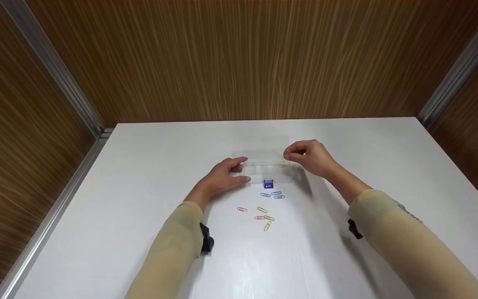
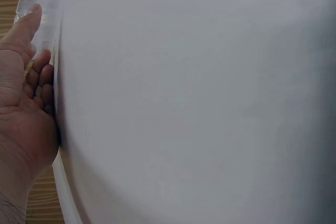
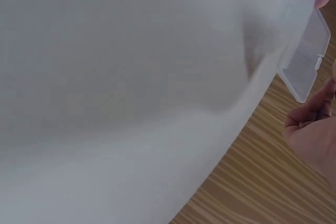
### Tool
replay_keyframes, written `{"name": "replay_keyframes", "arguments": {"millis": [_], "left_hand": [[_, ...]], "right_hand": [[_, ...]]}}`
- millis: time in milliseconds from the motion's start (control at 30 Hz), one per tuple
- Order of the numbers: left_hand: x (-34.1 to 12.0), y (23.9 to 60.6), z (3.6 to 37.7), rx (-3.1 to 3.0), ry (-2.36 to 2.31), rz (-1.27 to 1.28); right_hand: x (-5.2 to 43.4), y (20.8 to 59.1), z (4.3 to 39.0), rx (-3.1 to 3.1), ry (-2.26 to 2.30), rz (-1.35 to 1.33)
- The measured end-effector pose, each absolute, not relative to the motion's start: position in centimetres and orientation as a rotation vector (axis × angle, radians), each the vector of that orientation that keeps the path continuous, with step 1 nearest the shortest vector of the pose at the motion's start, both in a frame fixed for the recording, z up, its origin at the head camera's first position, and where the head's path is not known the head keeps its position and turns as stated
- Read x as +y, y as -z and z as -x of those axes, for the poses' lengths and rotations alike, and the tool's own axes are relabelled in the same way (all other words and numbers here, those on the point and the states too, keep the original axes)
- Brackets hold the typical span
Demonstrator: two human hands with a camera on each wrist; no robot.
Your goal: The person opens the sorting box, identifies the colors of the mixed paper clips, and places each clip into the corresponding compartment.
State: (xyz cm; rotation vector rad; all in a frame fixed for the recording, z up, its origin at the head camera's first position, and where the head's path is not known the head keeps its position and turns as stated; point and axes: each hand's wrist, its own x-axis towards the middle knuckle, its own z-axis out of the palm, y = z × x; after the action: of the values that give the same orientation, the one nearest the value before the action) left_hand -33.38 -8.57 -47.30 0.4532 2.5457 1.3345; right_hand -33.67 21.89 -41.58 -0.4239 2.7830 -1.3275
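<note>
Only overhead: paper clips (image 1: 264, 209), perhaps nine.

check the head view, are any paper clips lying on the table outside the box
Yes, several paper clips lie loose on the table in front of the box.
</note>
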Motion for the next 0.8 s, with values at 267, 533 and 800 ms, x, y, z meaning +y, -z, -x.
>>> {"name": "replay_keyframes", "arguments": {"millis": [267, 533, 800], "left_hand": [[-8.3, 47.3, 33.2, 2.535, -1.322, -0.414], [-8.3, 47.3, 33.2, 2.543, -1.322, -0.423], [-8.2, 47.4, 33.3, 2.548, -1.301, -0.417]], "right_hand": [[22.0, 43.5, 34.6, 2.774, 1.369, 0.297], [22.0, 44.2, 34.5, 2.755, 1.349, 0.249], [22.2, 44.3, 34.4, 2.731, 1.359, 0.236]]}}
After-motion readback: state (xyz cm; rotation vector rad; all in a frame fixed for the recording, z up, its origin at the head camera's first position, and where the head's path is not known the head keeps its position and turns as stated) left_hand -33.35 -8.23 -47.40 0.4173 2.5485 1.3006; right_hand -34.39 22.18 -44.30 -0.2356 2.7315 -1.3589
